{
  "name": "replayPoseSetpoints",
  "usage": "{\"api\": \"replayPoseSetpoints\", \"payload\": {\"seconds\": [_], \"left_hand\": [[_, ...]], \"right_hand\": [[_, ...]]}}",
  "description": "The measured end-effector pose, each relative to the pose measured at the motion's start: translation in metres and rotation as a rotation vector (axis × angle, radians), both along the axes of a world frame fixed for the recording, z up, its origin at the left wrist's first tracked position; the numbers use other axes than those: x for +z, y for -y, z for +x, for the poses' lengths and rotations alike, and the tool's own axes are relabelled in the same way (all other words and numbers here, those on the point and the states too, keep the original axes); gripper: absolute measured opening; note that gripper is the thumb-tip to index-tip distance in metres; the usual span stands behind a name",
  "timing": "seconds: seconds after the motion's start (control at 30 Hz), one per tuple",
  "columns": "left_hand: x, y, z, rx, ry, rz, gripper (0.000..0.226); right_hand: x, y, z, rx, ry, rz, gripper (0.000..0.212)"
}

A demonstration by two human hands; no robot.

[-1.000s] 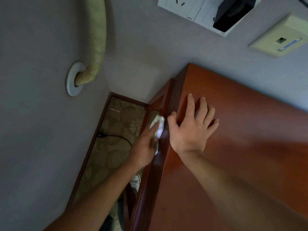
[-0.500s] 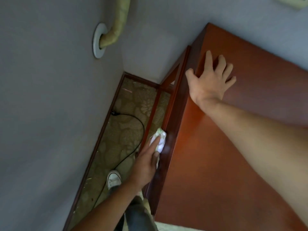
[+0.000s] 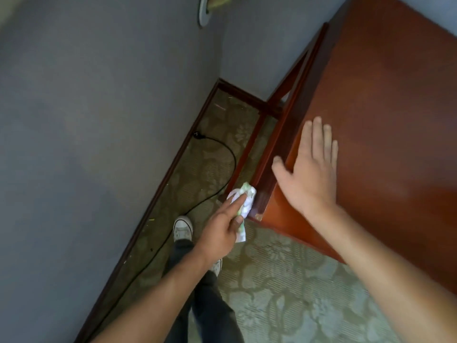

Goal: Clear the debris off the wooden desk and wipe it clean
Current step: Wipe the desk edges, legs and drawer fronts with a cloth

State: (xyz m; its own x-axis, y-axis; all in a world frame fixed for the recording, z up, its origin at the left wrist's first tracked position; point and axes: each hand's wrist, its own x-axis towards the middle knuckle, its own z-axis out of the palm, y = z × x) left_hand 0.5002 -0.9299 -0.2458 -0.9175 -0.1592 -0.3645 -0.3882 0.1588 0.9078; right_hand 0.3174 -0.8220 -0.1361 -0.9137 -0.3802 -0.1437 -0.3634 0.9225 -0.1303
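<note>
left hand [image 3: 222, 226] is low at the near-left corner of the wooden desk [image 3: 385, 125], holding a crumpled white-and-green cloth [image 3: 244, 201] against the desk's left side edge. we see the index finger laid straight along the cloth pointing toward the far side, other fingers curled in under it, so the hand is gripping the cloth, not just touching it. the cloth sits between those fingers and the dark vertical edge of the desk, touching the wood just at the near corner; part of it hangs down below the hand.

right hand [image 3: 309, 174] is flat on the desk top, fingers straight and slightly spread, pointing far; thumb sticks out left over the desk's left edge. it holds nothing. it lies just right of and a bit farther than the cloth, with the desk edge between the two hands. hands are apart, near each other but not touching.

desk top fills the right side, reddish brown, glossy.

left of the desk: patterned carpet [image 3: 284, 280], a black cable [image 3: 222, 154] running along it near the grey wall [image 3: 99, 120], dark baseboard at the wall foot. our white shoe [image 3: 182, 227] and dark trouser leg show below the left hand.
</note>
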Motion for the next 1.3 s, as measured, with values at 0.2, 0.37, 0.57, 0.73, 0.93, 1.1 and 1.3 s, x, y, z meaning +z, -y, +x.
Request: {"api": "replayPoseSetpoints", "payload": {"seconds": [0.2,0.37,0.57,0.73,0.93,1.1,1.3], "left_hand": [[-0.003,-0.011,0.031,0.092,0.02,0.065,0.057],[-0.021,-0.008,0.03,0.088,0.002,0.077,0.058],[-0.06,-0.003,0.031,0.096,-0.033,0.08,0.058],[-0.076,-0.008,0.018,0.099,-0.13,0.124,0.052],[-0.155,-0.001,0.012,0.071,-0.093,0.045,0.052],[-0.196,0.011,0.004,0.026,-0.164,-0.006,0.052],[-0.214,0.005,0.0,0.069,-0.508,0.005,0.049]], "right_hand": [[-0.009,-0.029,0.109,0.175,-0.089,-0.063,0.076],[-0.03,-0.039,0.123,0.406,-0.358,-0.051,0.025],[-0.052,-0.029,0.119,0.367,-0.684,-0.104,0.012],[-0.061,-0.026,0.116,0.38,-0.828,-0.148,0.009],[-0.071,-0.025,0.112,0.426,-0.97,-0.17,0.013],[-0.085,-0.028,0.103,0.463,-1.033,-0.269,0.016],[-0.091,-0.033,0.086,0.452,-0.87,-0.347,0.017]]}}
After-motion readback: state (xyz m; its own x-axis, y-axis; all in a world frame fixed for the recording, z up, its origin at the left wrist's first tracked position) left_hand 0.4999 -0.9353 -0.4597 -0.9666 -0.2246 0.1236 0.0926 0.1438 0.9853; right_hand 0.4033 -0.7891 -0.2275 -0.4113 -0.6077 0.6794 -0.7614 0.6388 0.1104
